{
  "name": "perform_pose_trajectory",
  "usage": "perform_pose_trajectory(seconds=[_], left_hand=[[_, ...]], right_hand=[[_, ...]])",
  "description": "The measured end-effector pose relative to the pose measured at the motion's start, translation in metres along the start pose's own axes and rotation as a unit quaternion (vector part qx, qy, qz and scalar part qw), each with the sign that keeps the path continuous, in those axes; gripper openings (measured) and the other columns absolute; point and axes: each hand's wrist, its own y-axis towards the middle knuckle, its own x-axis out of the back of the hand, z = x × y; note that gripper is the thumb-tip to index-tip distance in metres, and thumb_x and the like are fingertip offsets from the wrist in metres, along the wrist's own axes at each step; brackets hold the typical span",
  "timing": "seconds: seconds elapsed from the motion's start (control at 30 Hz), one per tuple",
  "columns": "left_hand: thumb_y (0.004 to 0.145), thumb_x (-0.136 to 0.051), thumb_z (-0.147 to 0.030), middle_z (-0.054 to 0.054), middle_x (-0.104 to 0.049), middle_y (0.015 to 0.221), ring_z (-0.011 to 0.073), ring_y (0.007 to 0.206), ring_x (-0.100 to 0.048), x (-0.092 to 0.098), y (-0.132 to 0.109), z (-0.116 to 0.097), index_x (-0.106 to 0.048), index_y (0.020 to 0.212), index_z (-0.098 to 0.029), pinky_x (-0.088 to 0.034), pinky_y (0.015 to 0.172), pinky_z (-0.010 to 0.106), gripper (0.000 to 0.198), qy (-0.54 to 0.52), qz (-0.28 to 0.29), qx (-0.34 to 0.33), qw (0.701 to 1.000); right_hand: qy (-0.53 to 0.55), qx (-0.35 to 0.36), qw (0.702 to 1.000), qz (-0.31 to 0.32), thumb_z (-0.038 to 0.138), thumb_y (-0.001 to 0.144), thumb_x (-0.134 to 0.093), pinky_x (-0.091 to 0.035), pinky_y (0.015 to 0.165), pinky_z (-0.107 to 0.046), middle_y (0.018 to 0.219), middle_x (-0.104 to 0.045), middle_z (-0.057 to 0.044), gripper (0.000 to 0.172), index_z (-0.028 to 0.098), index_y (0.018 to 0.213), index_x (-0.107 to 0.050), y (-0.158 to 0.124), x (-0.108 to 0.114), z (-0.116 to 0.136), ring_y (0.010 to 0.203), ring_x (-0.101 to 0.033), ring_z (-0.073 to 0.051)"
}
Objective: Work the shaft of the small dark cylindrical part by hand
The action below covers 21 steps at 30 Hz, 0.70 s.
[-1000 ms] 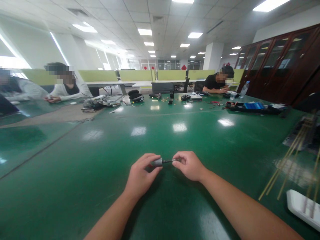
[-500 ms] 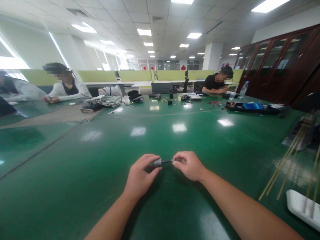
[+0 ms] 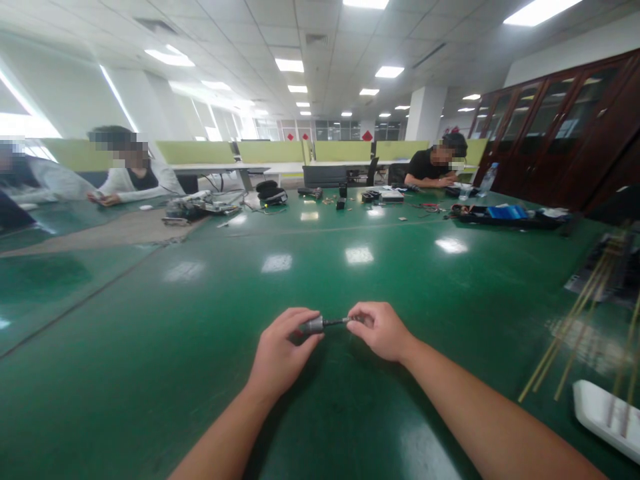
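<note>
over glossy green worktop point(image 3: 350, 413), left hand point(image 3: 280, 353) fingers pinch a small grey cylinder point(image 3: 314, 325) steady while right hand point(image 3: 383, 330) fingers pinch its thin dark stem point(image 3: 336, 323).

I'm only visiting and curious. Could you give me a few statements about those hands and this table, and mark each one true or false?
1. The left hand pinches a grey cylinder. True.
2. The right hand lies flat on the table. False: its fingers grip a thin dark rod that sticks out of the cylinder.
3. The table is red. False: it is green.
4. Thin yellow sticks lie off to the right. True.
5. Nobody else sits at the table. False: a person in black sits at its far side.
</note>
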Motion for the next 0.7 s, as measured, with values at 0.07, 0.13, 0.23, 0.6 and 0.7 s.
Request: perform_pose_trajectory(seconds=[0.07, 0.13, 0.23, 0.6, 0.7], left_hand=[[0.084, -0.068, -0.028, 0.002, -0.065, 0.109, 0.0192, 0.097, -0.062, 0.0, 0.0, -0.001, -0.068, 0.109, -0.029, -0.053, 0.085, 0.032, 0.025, 0.002, 0.0, 0.003, 1.0], [0.083, -0.068, -0.028, 0.003, -0.065, 0.109, 0.0198, 0.097, -0.062, 0.0, 0.0, -0.001, -0.069, 0.109, -0.028, -0.053, 0.083, 0.032, 0.025, 0.003, 0.0, 0.004, 1.0], [0.083, -0.067, -0.028, 0.005, -0.065, 0.109, 0.0204, 0.096, -0.062, 0.0, 0.001, -0.001, -0.069, 0.109, -0.026, -0.053, 0.083, 0.033, 0.026, 0.005, 0.001, 0.006, 1.0], [0.082, -0.071, -0.037, 0.002, -0.066, 0.103, 0.0196, 0.093, -0.062, 0.002, 0.001, 0.0, -0.067, 0.104, -0.026, -0.05, 0.084, 0.032, 0.025, -0.004, -0.023, 0.062, 0.998], [0.084, -0.069, -0.045, 0.004, -0.067, 0.101, 0.0206, 0.089, -0.062, 0.0, 0.0, 0.003, -0.063, 0.109, -0.023, -0.05, 0.085, 0.034, 0.034, -0.024, -0.037, 0.136, 0.99]], right_hand=[[0.0, 0.0, 1.0, -0.002, 0.026, 0.081, -0.066, -0.026, 0.051, -0.024, 0.052, -0.042, 0.006, 0.012, 0.016, 0.083, -0.072, 0.0, 0.001, 0.0, 0.049, -0.035, -0.01], [0.001, 0.0, 1.0, -0.003, 0.026, 0.08, -0.066, -0.026, 0.051, -0.024, 0.051, -0.041, 0.006, 0.011, 0.016, 0.082, -0.071, 0.0, 0.001, 0.001, 0.048, -0.035, -0.01], [0.006, -0.002, 1.0, -0.004, 0.027, 0.081, -0.066, -0.026, 0.051, -0.025, 0.051, -0.041, 0.006, 0.012, 0.017, 0.082, -0.071, 0.001, 0.001, 0.0, 0.048, -0.034, -0.01], [0.17, -0.052, 0.984, -0.011, 0.034, 0.082, -0.064, -0.031, 0.053, -0.025, 0.064, -0.057, 0.001, 0.018, 0.016, 0.08, -0.066, 0.001, 0.0, -0.008, 0.054, -0.043, -0.011], [0.252, -0.068, 0.965, -0.017, 0.045, 0.091, -0.053, -0.032, 0.053, -0.026, 0.059, -0.058, -0.001, 0.037, 0.017, 0.067, -0.057, 0.0, 0.0, -0.013, 0.051, -0.043, -0.011]])
